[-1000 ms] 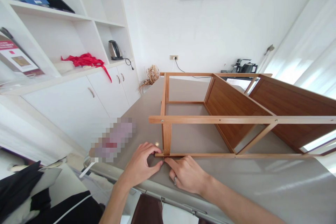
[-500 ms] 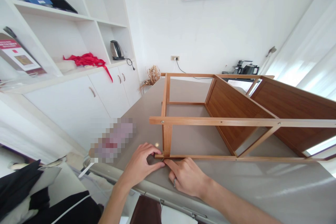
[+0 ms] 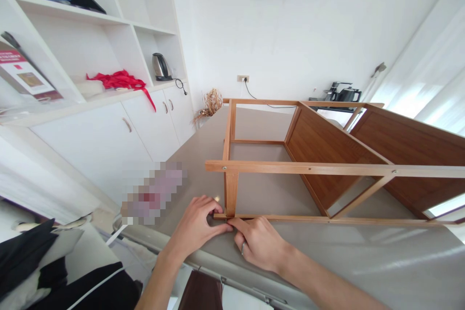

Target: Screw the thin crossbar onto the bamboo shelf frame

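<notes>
A brown wooden shelf frame (image 3: pixel 269 168) lies on its side on the grey table (image 3: pixel 363 247). My left hand (image 3: pixel 196 223) curves around the end of its lower near rail (image 3: pixel 290 218), fingertips behind and thumb in front. From the right, my right hand (image 3: pixel 263 244) meets it at the same corner, index finger stretched to the rail beside the left thumb and the other fingers curled. Something thin and tiny shows between the fingertips, too small to name. A ring (image 3: pixel 243 248) is on the right hand. Screw heads (image 3: pixel 224 168) show in the upper rail.
A pixelated pinkish patch (image 3: pixel 160 191) covers something at the table's left edge. White cabinets (image 3: pixel 90 140) with a kettle (image 3: pixel 161 67) and red ribbon (image 3: pixel 119 80) stand left. Dark clothing (image 3: pixel 90 286) lies at lower left. A coffee maker (image 3: pixel 337 91) sits beyond the frame.
Both hands stay at the same corner with only slight finger shifts. The view has tilted a little; the shelf frame has not visibly moved on the table.
</notes>
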`<control>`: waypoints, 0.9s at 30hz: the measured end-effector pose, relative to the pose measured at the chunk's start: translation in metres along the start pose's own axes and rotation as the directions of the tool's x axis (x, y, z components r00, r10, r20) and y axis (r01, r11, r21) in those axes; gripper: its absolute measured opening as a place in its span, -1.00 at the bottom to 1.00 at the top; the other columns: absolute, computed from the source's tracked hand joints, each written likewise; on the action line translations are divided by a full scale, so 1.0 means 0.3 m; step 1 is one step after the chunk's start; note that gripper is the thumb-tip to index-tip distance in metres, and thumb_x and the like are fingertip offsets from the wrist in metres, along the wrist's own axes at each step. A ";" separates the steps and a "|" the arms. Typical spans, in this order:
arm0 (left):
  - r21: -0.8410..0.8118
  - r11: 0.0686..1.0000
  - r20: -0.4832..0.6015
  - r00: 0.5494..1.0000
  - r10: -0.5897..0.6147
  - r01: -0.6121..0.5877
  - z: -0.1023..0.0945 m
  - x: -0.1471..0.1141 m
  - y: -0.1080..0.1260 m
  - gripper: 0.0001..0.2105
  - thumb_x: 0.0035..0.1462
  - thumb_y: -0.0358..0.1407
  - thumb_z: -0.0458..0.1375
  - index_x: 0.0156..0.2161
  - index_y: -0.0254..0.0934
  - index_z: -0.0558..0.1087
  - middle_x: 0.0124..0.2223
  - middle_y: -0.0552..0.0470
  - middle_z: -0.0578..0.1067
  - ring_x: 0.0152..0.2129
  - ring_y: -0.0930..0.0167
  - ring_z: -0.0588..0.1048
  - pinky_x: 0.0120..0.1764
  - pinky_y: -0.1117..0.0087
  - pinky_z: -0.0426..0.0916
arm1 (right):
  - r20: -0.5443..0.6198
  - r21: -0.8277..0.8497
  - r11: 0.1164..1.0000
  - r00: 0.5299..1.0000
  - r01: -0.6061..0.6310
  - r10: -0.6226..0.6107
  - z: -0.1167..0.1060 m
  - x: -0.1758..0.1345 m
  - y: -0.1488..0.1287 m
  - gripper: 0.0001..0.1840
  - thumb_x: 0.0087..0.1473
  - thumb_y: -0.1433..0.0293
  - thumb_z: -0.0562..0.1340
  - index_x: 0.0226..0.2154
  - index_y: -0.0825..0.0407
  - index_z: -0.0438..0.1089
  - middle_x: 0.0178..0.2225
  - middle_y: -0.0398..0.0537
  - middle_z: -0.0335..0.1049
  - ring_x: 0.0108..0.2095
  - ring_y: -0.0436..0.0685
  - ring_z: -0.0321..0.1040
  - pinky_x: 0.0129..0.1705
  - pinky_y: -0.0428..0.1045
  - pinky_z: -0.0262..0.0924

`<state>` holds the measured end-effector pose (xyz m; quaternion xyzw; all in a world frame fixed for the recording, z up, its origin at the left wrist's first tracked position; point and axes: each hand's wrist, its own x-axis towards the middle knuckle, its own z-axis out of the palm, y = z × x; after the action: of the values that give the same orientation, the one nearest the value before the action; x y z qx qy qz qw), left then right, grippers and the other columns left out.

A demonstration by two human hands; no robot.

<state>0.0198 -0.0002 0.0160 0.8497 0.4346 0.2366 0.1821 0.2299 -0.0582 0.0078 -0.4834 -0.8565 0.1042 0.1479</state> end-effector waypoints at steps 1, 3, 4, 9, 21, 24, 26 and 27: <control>0.009 1.000 0.000 1.000 0.010 -0.010 0.000 0.000 0.000 -0.68 0.01 -0.03 0.40 -0.34 -0.20 0.45 -0.31 0.09 0.53 -0.31 0.33 0.44 -0.17 0.27 0.24 | -0.002 0.003 1.000 1.000 -0.006 0.006 -0.001 0.000 0.001 -0.65 0.13 0.51 0.07 -0.08 -0.02 0.42 -0.35 -0.11 0.59 -0.44 0.09 0.47 -0.35 -0.04 0.07; 0.015 1.000 0.007 1.000 0.027 -0.027 -0.001 0.000 -0.004 -0.69 0.02 -0.03 0.40 -0.34 -0.19 0.46 -0.30 0.08 0.53 -0.31 0.32 0.44 -0.17 0.28 0.25 | -0.006 0.008 1.000 1.000 -0.010 0.010 -0.006 0.000 0.001 -0.65 0.13 0.51 0.06 -0.09 -0.03 0.42 -0.35 -0.12 0.59 -0.45 0.09 0.47 -0.35 -0.05 0.08; 0.012 0.999 0.015 0.999 0.037 -0.037 -0.002 -0.001 -0.006 -0.69 0.04 -0.02 0.38 -0.34 -0.19 0.47 -0.30 0.08 0.53 -0.31 0.33 0.44 -0.17 0.28 0.25 | -0.007 0.008 1.000 1.000 -0.010 0.010 -0.009 0.000 0.001 -0.65 0.13 0.51 0.06 -0.09 -0.03 0.42 -0.35 -0.12 0.59 -0.45 0.09 0.47 -0.35 -0.05 0.08; -0.003 0.995 -0.003 0.995 0.096 -0.096 0.003 -0.008 -0.028 -0.73 0.18 0.00 0.27 -0.29 -0.18 0.50 -0.30 0.05 0.52 -0.30 0.32 0.43 -0.17 0.27 0.27 | -0.003 0.006 1.000 1.000 0.009 -0.009 -0.015 0.000 -0.001 -0.63 0.08 0.52 0.08 -0.08 -0.02 0.42 -0.37 -0.13 0.59 -0.46 0.08 0.47 -0.36 -0.05 0.07; 0.001 0.999 -0.019 0.999 0.042 -0.042 0.010 0.002 -0.029 -0.64 0.04 0.07 0.35 -0.38 -0.20 0.47 -0.36 0.08 0.50 -0.37 0.35 0.42 -0.25 0.32 0.27 | -0.264 0.030 0.998 0.962 -0.061 0.066 -0.063 -0.013 0.031 -0.73 0.11 0.51 0.03 -0.20 -0.02 0.35 -0.55 -0.24 0.46 -0.61 0.00 0.36 -0.46 -0.11 0.04; -0.005 0.999 -0.017 0.999 0.034 -0.034 0.009 -0.002 -0.032 -0.62 0.04 0.09 0.33 -0.37 -0.20 0.46 -0.36 0.07 0.49 -0.37 0.35 0.41 -0.27 0.34 0.27 | -0.332 -0.002 0.971 0.917 -0.237 0.223 -0.097 -0.017 0.063 -0.79 0.13 0.47 0.06 -0.18 -0.03 0.30 -0.59 -0.28 0.38 -0.67 0.00 0.28 -0.53 -0.10 -0.03; 0.003 0.999 -0.032 0.999 0.035 -0.035 0.009 -0.006 -0.032 -0.62 0.05 0.09 0.33 -0.37 -0.20 0.46 -0.36 0.06 0.48 -0.36 0.34 0.41 -0.28 0.34 0.28 | -0.312 -0.035 0.950 0.906 -0.311 0.285 -0.117 -0.022 0.078 -0.84 0.13 0.46 0.09 -0.20 -0.04 0.27 -0.59 -0.28 0.37 -0.67 0.01 0.27 -0.56 -0.09 -0.07; 0.010 0.999 -0.043 0.998 0.035 -0.035 0.010 -0.008 -0.030 -0.62 0.06 0.09 0.32 -0.36 -0.20 0.45 -0.36 0.06 0.47 -0.35 0.34 0.41 -0.28 0.33 0.28 | -0.298 -0.047 0.944 0.906 -0.328 0.300 -0.126 -0.025 0.082 -0.88 0.15 0.44 0.10 -0.22 -0.05 0.26 -0.59 -0.28 0.36 -0.68 0.02 0.27 -0.57 -0.09 -0.08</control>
<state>0.0143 0.0026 0.0084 0.8528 0.4244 0.2560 0.1646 0.2665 -0.0508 0.0340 -0.6313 -0.7410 0.0145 0.2283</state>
